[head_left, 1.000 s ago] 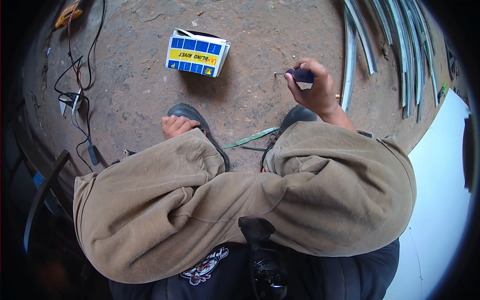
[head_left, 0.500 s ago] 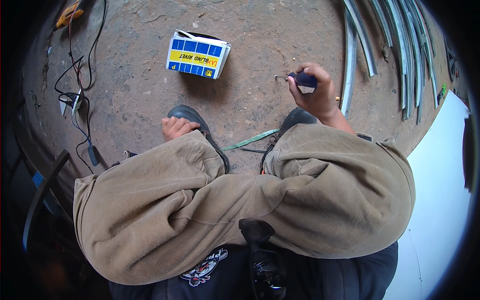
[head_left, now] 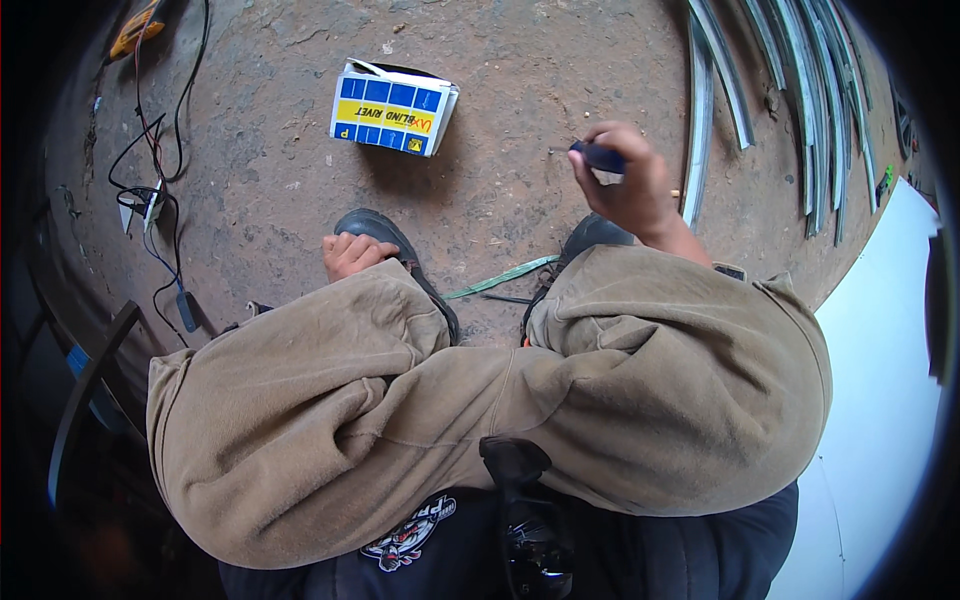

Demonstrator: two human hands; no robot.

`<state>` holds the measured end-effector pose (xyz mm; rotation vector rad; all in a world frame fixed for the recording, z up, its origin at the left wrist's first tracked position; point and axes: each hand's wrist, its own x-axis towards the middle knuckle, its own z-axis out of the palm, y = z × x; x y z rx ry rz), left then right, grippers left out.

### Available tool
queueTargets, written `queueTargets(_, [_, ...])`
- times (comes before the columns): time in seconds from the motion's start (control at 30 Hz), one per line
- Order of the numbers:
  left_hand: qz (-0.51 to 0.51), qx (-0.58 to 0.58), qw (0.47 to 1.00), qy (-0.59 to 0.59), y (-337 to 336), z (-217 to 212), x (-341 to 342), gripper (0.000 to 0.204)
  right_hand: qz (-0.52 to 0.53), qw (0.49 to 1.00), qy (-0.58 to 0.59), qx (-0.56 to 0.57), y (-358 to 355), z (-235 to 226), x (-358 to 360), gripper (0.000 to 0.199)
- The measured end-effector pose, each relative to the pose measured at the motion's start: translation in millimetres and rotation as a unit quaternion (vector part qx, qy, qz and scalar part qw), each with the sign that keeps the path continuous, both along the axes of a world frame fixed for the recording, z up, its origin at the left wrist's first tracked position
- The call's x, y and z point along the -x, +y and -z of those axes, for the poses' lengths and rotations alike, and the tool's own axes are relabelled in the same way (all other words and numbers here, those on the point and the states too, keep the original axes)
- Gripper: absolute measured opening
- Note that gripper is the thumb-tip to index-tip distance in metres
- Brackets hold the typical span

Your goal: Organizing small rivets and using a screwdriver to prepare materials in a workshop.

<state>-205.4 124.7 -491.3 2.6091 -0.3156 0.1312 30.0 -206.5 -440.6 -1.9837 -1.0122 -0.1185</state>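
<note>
My right hand [head_left: 630,190] is raised in front of my right knee, its fingers closed around a small dark blue tool [head_left: 598,157] with a thin metal tip pointing left. My left hand [head_left: 352,254] is curled into a loose fist on top of my left dark shoe [head_left: 380,232], with nothing visible in it. My tan-trousered knees fill the lower middle of the view. A blue, yellow and white cardboard box [head_left: 392,108] lies open on the dirt ground ahead, between the two hands and farther away.
Curved grey metal strips [head_left: 705,110] lie in a bundle on the ground at the right. A green strip [head_left: 500,280] lies between my shoes. Black cables and a small plug [head_left: 150,200] trail at the left. A white panel [head_left: 880,380] borders the right.
My right hand with the blue tool has shifted slightly up and to the right. The left hand and the box have stayed put.
</note>
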Motion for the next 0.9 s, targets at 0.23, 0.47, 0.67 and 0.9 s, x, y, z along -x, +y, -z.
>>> queueTargets(0.23, [-0.013, 0.016, 1.0, -0.017, 0, 0, -4, 0.018, 0.002, 1.0, -0.003, 0.022, 1, 0, -3, 0.055])
queueTargets(0.47, [-0.012, 0.003, 1.0, -0.006, 3, -2, 2, 0.018, -0.012, 0.999, -0.017, -0.027, 11, -36, -14, 0.055])
queueTargets(0.67, [0.002, -0.001, 1.0, -0.006, 1, -3, -2, 0.018, -0.007, 1.0, -0.003, 0.002, -7, 9, 3, 0.054])
queueTargets(0.9, [-0.002, 0.003, 1.0, -0.009, 1, -4, -2, 0.019, -0.012, 1.0, 0.008, 0.011, 0, -10, -8, 0.055])
